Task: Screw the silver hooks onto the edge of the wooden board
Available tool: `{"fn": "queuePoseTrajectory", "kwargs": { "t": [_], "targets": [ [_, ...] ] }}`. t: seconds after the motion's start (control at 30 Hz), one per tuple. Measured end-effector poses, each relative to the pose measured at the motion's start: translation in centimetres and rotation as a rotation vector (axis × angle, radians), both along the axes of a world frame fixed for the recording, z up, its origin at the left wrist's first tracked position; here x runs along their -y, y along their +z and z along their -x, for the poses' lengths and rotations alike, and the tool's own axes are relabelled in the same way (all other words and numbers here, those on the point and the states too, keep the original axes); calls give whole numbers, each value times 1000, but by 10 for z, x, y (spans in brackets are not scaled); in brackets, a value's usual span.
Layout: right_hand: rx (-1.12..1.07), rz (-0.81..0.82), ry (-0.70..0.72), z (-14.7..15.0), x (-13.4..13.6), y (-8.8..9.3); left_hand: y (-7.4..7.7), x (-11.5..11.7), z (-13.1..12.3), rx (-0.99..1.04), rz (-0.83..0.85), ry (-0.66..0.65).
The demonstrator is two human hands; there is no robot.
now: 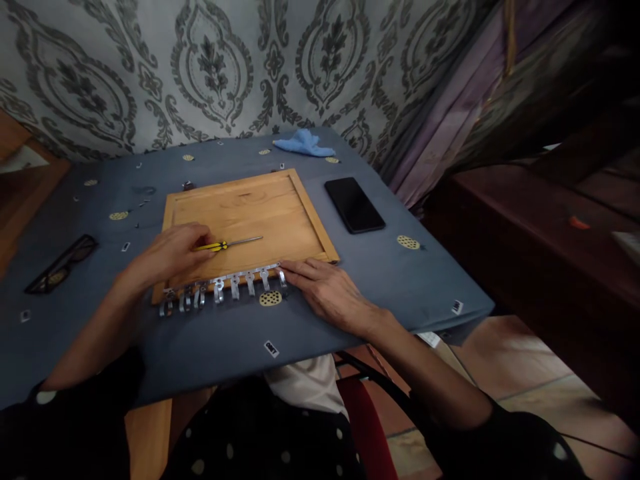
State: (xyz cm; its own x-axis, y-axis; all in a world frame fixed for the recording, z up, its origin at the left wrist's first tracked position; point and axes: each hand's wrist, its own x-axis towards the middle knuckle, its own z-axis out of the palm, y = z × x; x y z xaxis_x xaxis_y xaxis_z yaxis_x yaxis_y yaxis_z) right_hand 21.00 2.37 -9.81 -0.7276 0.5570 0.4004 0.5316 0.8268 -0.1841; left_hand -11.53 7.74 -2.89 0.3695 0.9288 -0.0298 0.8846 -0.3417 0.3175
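Note:
My left hand (175,250) is closed around the yellow and black handle of a screwdriver (245,240), its metal shaft pointing right above a wooden panel (240,207). The panel has a raised frame and lies flat on the table. Along its near edge runs a metal hook rail (243,279) with several hooks hanging over the side. My right hand (325,290) grips the right end of this rail, fingers together and fingertips against the metal. Its thumb is mostly hidden.
A black phone (355,205) lies right of the panel, and a blue cloth (306,143) is at the back. Dark-framed glasses (63,265) rest at the left. Small dark pieces (187,186) sit behind the panel. The table has a blue cloth cover (400,287).

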Motion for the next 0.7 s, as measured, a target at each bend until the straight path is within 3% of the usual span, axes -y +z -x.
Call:
{"fn": "queuePoseTrajectory", "kwargs": {
  "t": [0.2, 0.33, 0.47, 0.7],
  "targets": [
    [18, 21, -8, -1, 0, -2, 24, 0, -13, 158, -100, 30],
    [-3, 14, 9, -1, -1, -3, 38, 2, -39, 412, -162, 119],
    [-23, 24, 21, -1, -2, -3, 47, 5, -65, 586, -264, 93],
    [-2, 52, 10, 0, -1, 2, 55, 23, -86, 467, -401, -11]
  ]
}}
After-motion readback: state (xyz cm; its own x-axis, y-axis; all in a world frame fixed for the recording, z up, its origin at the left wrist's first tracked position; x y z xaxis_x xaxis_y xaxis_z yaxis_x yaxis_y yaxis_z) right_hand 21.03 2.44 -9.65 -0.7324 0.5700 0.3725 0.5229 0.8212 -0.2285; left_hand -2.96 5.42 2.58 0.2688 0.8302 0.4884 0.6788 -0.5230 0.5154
